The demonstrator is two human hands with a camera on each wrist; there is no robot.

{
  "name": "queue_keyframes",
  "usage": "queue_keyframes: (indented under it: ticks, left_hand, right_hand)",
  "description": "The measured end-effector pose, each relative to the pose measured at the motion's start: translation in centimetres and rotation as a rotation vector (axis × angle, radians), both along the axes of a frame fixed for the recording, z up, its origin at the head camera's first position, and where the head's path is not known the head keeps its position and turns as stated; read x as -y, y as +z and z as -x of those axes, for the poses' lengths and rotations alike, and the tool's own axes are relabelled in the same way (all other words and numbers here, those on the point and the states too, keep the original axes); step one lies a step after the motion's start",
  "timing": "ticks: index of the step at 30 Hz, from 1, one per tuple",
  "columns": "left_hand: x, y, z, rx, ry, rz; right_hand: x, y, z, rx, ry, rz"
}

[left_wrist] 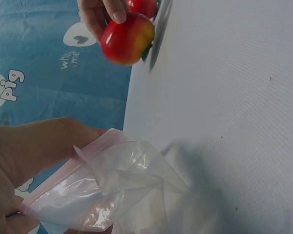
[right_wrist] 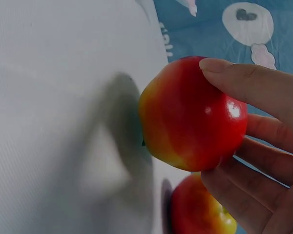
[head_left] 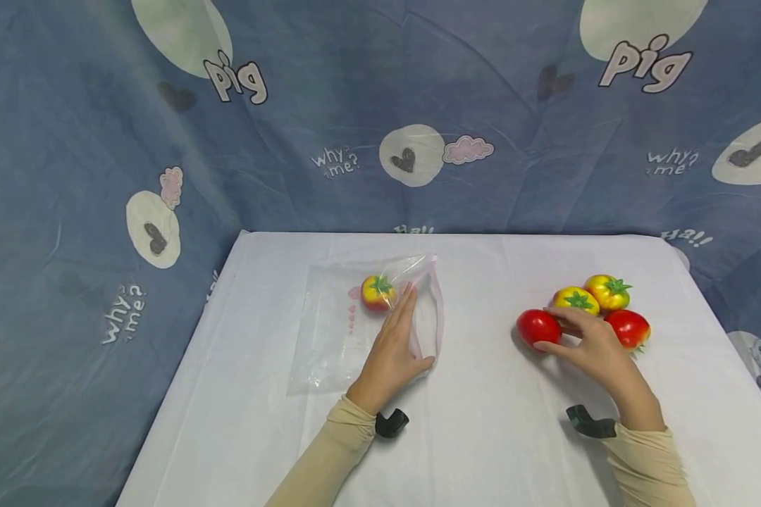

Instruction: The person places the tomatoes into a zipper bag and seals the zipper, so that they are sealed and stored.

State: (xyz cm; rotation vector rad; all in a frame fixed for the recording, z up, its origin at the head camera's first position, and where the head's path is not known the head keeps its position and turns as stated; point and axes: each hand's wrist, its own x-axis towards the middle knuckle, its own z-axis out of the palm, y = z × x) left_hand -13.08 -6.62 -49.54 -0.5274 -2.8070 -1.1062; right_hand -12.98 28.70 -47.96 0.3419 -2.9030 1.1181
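Bag (head_left: 320, 352) on table (head_left: 482, 436), fruit (head_left: 373, 297) inside; other fruits (head_left: 601, 289) right of bag; curtain (head_left: 514, 176) behind table.

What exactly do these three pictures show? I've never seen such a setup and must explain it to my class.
There is no machine here: these are a person's two bare hands. The wide picture comes from a camera worn on the head, looking forward and down. The other two come from cameras worn on the left and right wrists.

On the white table lies a clear plastic bag, with a yellow-and-red fruit showing through it. The left hand is at the bag's open end, touching it. The right hand grips a red fruit, which seems lifted off the table. Close by are two mostly yellow fruits and another red one.
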Motion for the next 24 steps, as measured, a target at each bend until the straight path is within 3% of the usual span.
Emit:
queue_keyframes:
  ticks: [6,24]
  left_hand:
    - [0.0,0.0,0.0,0.003,0.002,-0.002]
    - [-0.1,-0.3,0.1,0.01,0.014,-0.015]
  right_hand:
    - [0.6,-0.3,0.2,0.041,0.008,0.049]
    - [3.0,-1.6,0.9,-0.018,0.028,0.195]
